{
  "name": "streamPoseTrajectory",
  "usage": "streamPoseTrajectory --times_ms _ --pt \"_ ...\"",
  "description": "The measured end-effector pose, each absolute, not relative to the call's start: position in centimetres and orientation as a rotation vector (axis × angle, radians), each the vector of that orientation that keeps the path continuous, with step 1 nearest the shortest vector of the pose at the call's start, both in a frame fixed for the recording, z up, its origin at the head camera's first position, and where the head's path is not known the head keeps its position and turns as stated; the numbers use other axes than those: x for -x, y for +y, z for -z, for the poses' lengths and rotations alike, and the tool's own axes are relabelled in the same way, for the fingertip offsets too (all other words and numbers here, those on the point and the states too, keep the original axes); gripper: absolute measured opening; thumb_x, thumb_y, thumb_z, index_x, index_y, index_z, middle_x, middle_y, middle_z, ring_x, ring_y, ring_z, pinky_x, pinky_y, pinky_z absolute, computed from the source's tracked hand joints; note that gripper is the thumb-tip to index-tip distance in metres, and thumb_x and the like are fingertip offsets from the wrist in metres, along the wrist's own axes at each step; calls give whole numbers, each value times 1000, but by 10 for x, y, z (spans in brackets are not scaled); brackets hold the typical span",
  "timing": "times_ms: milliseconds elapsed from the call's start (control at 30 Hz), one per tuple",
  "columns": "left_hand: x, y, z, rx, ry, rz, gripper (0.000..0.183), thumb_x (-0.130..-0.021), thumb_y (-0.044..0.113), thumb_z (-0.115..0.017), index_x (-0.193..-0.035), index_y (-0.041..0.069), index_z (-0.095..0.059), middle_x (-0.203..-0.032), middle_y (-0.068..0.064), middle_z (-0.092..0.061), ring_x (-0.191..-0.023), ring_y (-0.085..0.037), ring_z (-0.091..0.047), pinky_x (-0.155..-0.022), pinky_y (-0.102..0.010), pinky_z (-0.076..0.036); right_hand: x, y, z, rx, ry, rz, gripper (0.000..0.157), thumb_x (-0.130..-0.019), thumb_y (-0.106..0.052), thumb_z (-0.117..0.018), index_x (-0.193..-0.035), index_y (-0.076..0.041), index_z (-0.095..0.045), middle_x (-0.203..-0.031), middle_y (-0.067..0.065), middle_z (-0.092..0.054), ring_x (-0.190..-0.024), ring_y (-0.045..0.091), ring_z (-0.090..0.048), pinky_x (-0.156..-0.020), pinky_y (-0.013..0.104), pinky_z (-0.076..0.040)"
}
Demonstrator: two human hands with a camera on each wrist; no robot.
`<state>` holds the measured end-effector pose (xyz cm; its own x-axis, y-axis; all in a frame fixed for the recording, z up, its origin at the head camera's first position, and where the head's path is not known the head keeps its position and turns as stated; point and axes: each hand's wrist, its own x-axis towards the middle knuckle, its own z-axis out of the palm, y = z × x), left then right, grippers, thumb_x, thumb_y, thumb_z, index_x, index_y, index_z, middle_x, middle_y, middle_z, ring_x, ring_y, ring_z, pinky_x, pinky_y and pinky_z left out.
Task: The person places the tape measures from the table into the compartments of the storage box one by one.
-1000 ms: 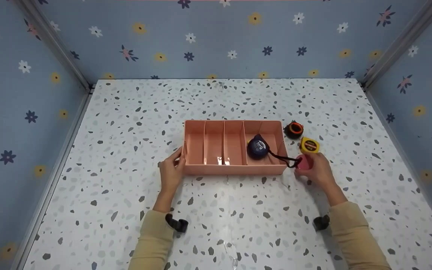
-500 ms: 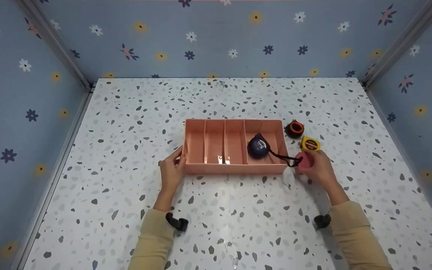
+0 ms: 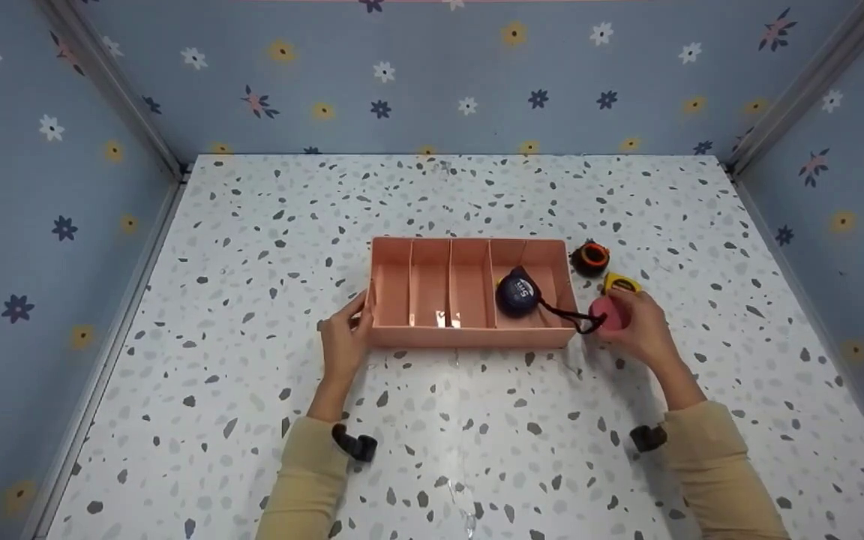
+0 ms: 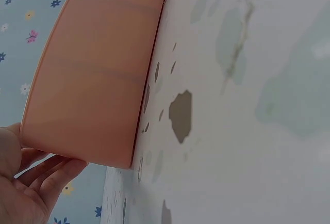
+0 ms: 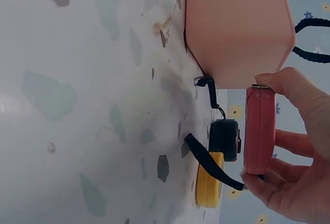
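Observation:
My right hand pinches a pinkish-red tape measure between thumb and fingers, just right of the pink divided box. A black wrist strap trails from this tape measure toward the table. Inside the box's right compartment lies a navy tape measure, its black cord looped over the right rim. My left hand rests against the box's left end, fingers touching the outer wall in the left wrist view. Close behind the right hand, a yellow tape measure is partly covered by it.
A black and orange tape measure sits near the box's back right corner. The other box compartments hold nothing. Flowered wall panels border the speckled table at the back and both sides.
My right hand has shifted slightly away from me with the red tape measure and now covers more of the yellow one. The left hand keeps its place on the box.

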<state>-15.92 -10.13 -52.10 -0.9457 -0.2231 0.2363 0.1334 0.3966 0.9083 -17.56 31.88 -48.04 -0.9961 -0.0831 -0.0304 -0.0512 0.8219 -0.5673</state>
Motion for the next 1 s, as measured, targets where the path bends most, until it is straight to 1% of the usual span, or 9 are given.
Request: streamPoseTrajectory --times_ms 333,500,633,767,1000 --pt "160 -102 523 -79 -2344 1573 32 -87 5 -51 -118 -1 -56 -110 -13 -60 -92 -19 -60 -75 -30 -50 174 313 461 152 2938 943 67 -67 -14 -75 -125 3 -46 -115 23 -43 -102 34 -42 -86 51 -39" --pt "160 -102 524 -72 -2341 1554 32 -87 6 -51 -117 -2 -56 -110 -13 -60 -93 -20 -60 -75 -31 -50 173 309 454 223 2985 967 66 -64 -11 -77 -122 4 -49 -114 24 -45 -101 34 -43 -85 50 -39" --pt "160 -102 523 -74 -2345 1543 31 -87 6 -52 -117 -3 -56 -110 -14 -59 -94 -21 -60 -75 -32 -50 173 304 450 262 3016 978 64 -64 -10 -76 -121 3 -50 -112 23 -47 -98 33 -45 -80 49 -42" --pt "159 -102 523 -66 -2353 1540 32 -87 6 -51 -117 -3 -55 -112 -14 -59 -95 -21 -59 -75 -32 -50 174 300 445 260 3003 968 63 -66 -12 -74 -122 0 -49 -110 22 -47 -94 32 -46 -74 48 -46" --pt "160 -102 524 -76 -2341 1547 31 -87 6 -52 -117 -2 -56 -111 -13 -59 -94 -20 -60 -75 -31 -50 176 290 437 312 2992 989 64 -65 -10 -75 -123 0 -49 -113 21 -46 -97 32 -46 -75 48 -47"
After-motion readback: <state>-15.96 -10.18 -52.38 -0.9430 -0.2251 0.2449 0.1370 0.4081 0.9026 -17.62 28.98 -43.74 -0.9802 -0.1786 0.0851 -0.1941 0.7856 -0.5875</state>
